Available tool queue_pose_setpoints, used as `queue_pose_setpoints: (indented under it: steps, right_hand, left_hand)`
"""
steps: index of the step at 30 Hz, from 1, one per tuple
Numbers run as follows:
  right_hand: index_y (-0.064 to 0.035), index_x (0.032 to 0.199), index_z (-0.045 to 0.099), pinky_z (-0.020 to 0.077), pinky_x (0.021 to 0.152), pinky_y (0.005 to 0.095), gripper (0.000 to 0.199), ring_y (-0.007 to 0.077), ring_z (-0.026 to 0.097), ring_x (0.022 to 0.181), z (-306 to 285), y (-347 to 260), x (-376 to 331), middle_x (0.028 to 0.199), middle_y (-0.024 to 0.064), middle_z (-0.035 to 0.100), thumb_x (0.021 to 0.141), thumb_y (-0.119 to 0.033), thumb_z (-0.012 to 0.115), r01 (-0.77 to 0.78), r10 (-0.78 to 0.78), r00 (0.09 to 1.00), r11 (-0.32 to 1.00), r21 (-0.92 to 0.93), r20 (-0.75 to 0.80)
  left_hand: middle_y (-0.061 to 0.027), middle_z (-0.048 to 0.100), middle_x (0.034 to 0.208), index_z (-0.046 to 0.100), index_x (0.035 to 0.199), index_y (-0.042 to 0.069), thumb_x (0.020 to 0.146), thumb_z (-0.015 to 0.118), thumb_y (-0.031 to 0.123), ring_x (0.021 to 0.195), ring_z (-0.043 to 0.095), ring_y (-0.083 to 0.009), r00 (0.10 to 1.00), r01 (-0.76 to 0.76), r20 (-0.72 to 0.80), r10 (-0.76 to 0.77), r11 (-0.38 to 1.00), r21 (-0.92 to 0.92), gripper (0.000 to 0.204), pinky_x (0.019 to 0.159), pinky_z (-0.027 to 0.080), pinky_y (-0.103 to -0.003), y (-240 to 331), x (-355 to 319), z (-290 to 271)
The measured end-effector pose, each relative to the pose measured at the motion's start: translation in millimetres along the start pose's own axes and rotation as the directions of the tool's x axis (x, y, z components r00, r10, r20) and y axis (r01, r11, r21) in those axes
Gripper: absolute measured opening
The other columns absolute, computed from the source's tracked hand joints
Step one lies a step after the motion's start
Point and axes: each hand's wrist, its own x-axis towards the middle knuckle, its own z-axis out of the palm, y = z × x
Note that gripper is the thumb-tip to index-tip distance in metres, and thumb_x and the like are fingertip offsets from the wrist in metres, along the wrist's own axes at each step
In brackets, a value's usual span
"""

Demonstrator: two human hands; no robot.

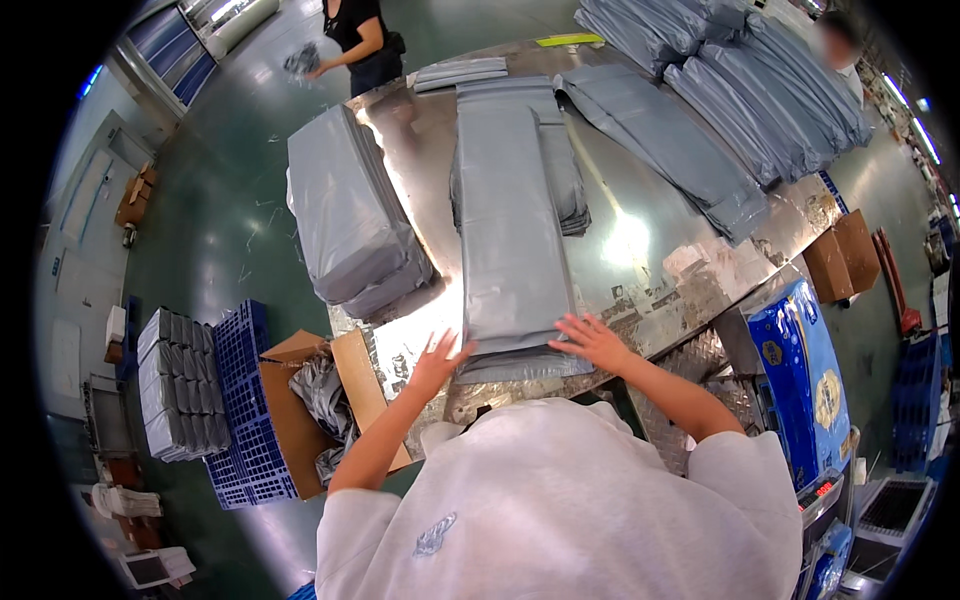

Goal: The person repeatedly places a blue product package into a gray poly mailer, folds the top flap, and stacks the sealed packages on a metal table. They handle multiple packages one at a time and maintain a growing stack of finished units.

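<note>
A long stack of flat grey plastic bags (pixel 510 230) lies lengthwise on the metal table in front of me, its near end close to the table's edge. My left hand (pixel 437 366) rests at the near left corner of that stack, fingers spread. At the near right corner, my right hand (pixel 595 344) has its fingers stretched out over the bags' edge. Neither hand grips anything. Under the long stack, a shorter pile of grey bags (pixel 568 185) sticks out on the right.
A thick grey bag stack (pixel 345 205) stands at the table's left edge. Loose bags (pixel 665 150) and large bundles (pixel 770 95) lie far right. A cardboard box of grey plastic (pixel 285 405) stands left, a blue package (pixel 800 375) right. Another person (pixel 355 45) stands beyond the table.
</note>
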Motion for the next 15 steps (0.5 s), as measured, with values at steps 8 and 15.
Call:
queue_pose_setpoints:
  steps: [8,15]
  right_hand:
    - [-0.0079,0.111,0.052,0.0287,0.1,0.034,0.036,0.0194,0.037,0.12,28,10,-12,0.123,0.0051,0.046,0.076,-0.013,0.048,-0.079,0.061,0.996,0.929,0.36,0.061]
    - [-0.0023,0.08,0.062,0.0418,0.061,0.0308,0.031,0.0216,0.055,0.064,75,62,3,0.066,0.0138,0.057,0.083,-0.03,0.05,-0.711,0.511,0.623,0.053,0.702,0.592]
  left_hand:
    - [-0.0043,0.027,0.138,0.055,0.107,0.012,0.074,0.048,0.012,0.127,0.025,-0.0145,0.987,-0.161,0.005,0.163,0.98,-0.118,0.034,0.103,0.02,-0.037,-12,17,28]
    - [-0.0097,0.061,0.081,0.06,0.09,0.005,0.084,0.048,0.018,0.075,0.055,-0.0232,0.904,0.428,0.388,-0.18,0.391,-0.815,0.019,0.072,0.041,-0.029,-57,61,50]
